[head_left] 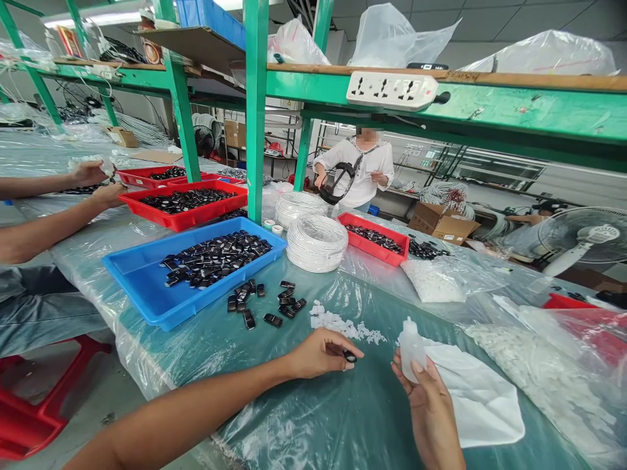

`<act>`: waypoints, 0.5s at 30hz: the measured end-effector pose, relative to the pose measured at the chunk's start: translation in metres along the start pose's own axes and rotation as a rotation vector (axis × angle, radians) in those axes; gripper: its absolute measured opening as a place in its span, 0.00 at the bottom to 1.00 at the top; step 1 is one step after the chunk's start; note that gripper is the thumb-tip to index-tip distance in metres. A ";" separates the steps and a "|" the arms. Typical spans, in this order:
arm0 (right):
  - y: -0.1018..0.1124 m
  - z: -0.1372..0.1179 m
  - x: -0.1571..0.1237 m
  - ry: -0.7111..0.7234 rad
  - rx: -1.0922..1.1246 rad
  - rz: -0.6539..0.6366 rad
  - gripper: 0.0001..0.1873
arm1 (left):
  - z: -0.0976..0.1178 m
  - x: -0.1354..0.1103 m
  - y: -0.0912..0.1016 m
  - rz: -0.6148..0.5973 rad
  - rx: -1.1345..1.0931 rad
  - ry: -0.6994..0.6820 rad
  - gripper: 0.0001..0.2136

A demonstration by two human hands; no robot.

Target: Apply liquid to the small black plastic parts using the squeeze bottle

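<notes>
My left hand point(321, 354) pinches a small black plastic part point(349, 356) between thumb and fingers above the table. To its right, my right hand point(431, 398) is wrapped round a small translucent white squeeze bottle point(411, 349), held upright with its nozzle up. Just beyond my hands lies a scatter of small white pieces point(343, 325). Several loose black parts point(264, 303) rest on the table, short of a blue tray point(132, 274) heaped with more of the same kind. A white cloth or sheet point(482, 391) lies beside my right hand, partly covered by it.
Coils of white cable point(317, 241) stand behind the blue tray, near a green post point(256, 117). Red trays point(183, 219) of black parts sit at left, by another person's hands point(98, 183). Plastic bags point(539, 365) lie at right. A power strip point(392, 90) hangs overhead; another person point(360, 163) stands beyond.
</notes>
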State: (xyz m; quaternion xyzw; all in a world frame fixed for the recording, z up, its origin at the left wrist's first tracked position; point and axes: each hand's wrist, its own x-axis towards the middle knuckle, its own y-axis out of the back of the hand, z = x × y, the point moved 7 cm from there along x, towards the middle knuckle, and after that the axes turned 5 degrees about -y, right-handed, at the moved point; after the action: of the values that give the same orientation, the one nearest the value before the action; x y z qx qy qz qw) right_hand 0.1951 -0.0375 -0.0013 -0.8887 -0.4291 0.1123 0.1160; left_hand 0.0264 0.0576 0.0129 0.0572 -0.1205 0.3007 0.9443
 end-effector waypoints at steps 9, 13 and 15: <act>-0.001 0.000 0.010 0.120 -0.505 -0.030 0.28 | 0.005 -0.002 -0.004 -0.047 -0.035 0.083 0.18; -0.001 0.002 0.013 0.132 -0.585 -0.034 0.24 | 0.010 -0.003 -0.008 -0.085 -0.033 0.106 0.20; 0.000 -0.004 0.013 0.206 -0.647 0.000 0.21 | 0.010 -0.003 -0.009 -0.098 -0.033 0.108 0.20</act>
State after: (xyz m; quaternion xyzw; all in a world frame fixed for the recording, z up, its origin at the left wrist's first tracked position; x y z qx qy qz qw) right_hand 0.2043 -0.0278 0.0007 -0.8862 -0.4284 -0.1200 -0.1294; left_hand 0.0276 0.0470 0.0213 0.0311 -0.0713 0.2549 0.9638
